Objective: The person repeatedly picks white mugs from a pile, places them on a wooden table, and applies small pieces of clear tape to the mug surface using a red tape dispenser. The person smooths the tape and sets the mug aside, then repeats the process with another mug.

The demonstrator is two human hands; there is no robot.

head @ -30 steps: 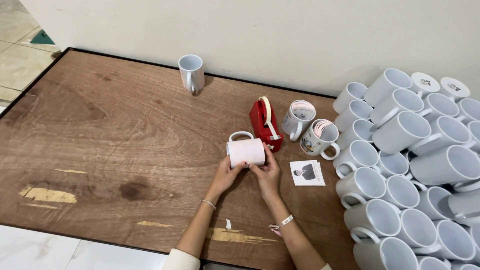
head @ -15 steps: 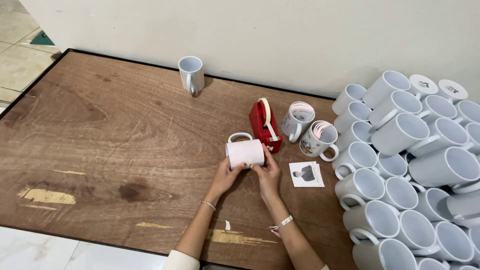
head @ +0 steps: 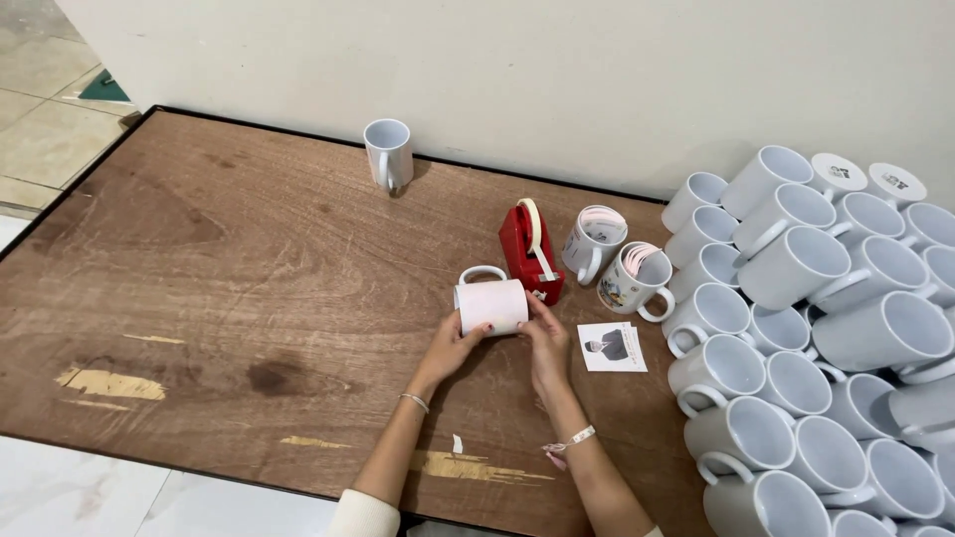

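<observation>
Currently held thing: a white mug (head: 489,303) lying on its side, handle up, with a pale sheet wrapped round its barrel; it rests on the wooden table (head: 199,298) just in front of the red tape dispenser (head: 530,251).
Left hand: the left hand (head: 453,348) cups the mug's lower left side, fingers curled up against the wrapped sheet, closed on the mug.
Right hand: the right hand (head: 547,343) presses the mug's right end, thumb and fingertips on the sheet's edge; it grips the mug too, and a band sits on that wrist.
Change since a second ago: almost none. The mug lies in the same spot beside the dispenser and both hands sit in much the same hold; only the fingers seem to have shifted slightly.
What that suggests: the sheet looks to be pinned flat rather than being moved, so the work appears paused at holding the wrap in place.
Nearby: two mugs with printed wraps (head: 617,264) stand just right of the dispenser; a small printed photo card (head: 610,346) lies flat by the right hand.
Further out: a lone upright white mug (head: 389,152) stands near the wall, well apart; a large heap of white mugs (head: 826,338) fills the table's right side.
</observation>
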